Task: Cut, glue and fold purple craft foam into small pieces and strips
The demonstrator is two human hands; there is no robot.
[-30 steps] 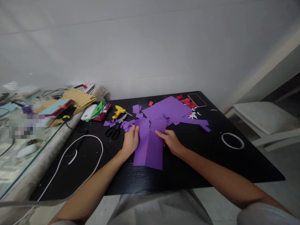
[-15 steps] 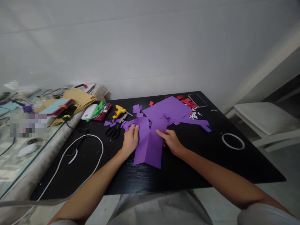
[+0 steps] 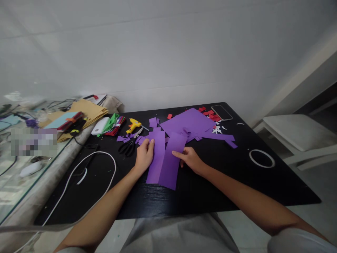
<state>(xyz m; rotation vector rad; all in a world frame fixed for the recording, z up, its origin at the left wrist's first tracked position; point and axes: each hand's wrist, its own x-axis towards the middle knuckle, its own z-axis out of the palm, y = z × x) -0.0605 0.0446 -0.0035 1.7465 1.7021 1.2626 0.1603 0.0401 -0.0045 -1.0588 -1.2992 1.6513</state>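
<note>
My left hand (image 3: pixel 144 154) pinches the left edge of a purple paper strip (image 3: pixel 159 154), thumb on top. A second purple strip (image 3: pixel 171 168) is gripped at its right edge by my right hand (image 3: pixel 191 159), with the thumb in front and the fingers behind. The strips are apart at the top and meet or overlap lower down; whether they are still joined there I cannot tell. Black-handled scissors (image 3: pixel 127 148) lie left of the paper. Behind my hands lies a large purple sheet (image 3: pixel 189 121), with purple scraps (image 3: pixel 153 122) around it.
On the black table (image 3: pixel 223 189) are a yellow glue gun (image 3: pixel 133 125), a phone (image 3: pixel 222 112), red scraps (image 3: pixel 210 114), a white ring (image 3: pixel 262 158) and a looped white cable (image 3: pixel 115 165). Cluttered glass tabletop (image 3: pixel 15 196) at left; white chair (image 3: pixel 297 131) at right.
Both hands and the paper have shifted slightly left. The gap between the two strips now reaches further down, and the right strip tilts more.
</note>
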